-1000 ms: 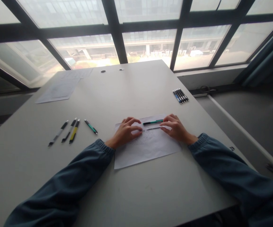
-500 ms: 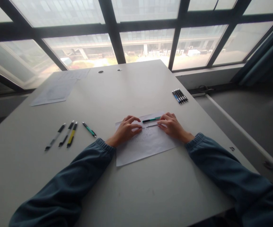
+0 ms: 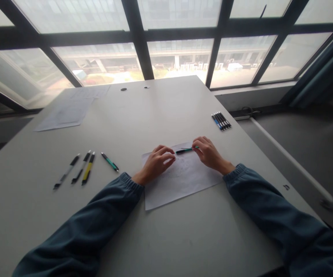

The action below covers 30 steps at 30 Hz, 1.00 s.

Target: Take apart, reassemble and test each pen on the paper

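Note:
My right hand [image 3: 208, 154] has its fingers closed round the right end of a green-and-black pen [image 3: 185, 150] above the white sheet of paper [image 3: 183, 182]. A thin dark stick, like a pen refill [image 3: 186, 148], shows just behind the pen; whether the fingers hold it too is unclear. Near the pen's black left end, my left hand [image 3: 159, 161] rests over the paper, thumb and forefinger brought together. Anything between those fingertips is too small to make out. Small dark marks are on the paper between the hands.
Left of my hands lie another green pen [image 3: 110, 162], a yellow pen [image 3: 88, 169], a black-and-clear pen [image 3: 81, 167] and a grey one [image 3: 66, 172]. A row of several pens [image 3: 221, 121] sits near the table's right edge. Papers [image 3: 65, 109] lie far left.
My right hand has gone from the thin stick to the green pen. The pen now sits in front of the stick. My left fingertips have moved slightly towards the pen's end.

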### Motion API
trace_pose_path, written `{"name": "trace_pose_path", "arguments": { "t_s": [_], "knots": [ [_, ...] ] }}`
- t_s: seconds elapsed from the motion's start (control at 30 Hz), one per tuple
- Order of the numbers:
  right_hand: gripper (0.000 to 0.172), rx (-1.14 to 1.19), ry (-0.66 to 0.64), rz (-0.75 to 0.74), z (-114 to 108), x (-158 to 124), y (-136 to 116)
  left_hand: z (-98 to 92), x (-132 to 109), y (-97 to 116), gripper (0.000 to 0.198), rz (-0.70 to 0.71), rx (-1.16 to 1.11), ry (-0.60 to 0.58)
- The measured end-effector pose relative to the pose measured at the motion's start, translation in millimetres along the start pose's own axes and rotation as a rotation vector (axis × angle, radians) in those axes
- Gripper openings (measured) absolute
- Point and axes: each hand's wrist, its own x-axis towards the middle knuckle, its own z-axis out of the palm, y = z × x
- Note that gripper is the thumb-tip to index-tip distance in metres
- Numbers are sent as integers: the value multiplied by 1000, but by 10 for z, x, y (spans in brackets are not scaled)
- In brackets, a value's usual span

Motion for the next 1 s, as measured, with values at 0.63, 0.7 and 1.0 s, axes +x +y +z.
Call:
{"name": "trace_pose_path", "arguments": {
  "t_s": [0.63, 0.7, 1.0],
  "knots": [
    [15, -22, 38, -58, 55, -44, -96, 15, 4, 4, 3, -103, -88, 228],
    [16, -25, 35, -63, 53, -39, -109, 14, 4, 4, 4, -103, -93, 223],
    [16, -31, 28, -127, 51, -41, -144, 26, 10, 15, 4, -69, -141, 200]
  ]
}}
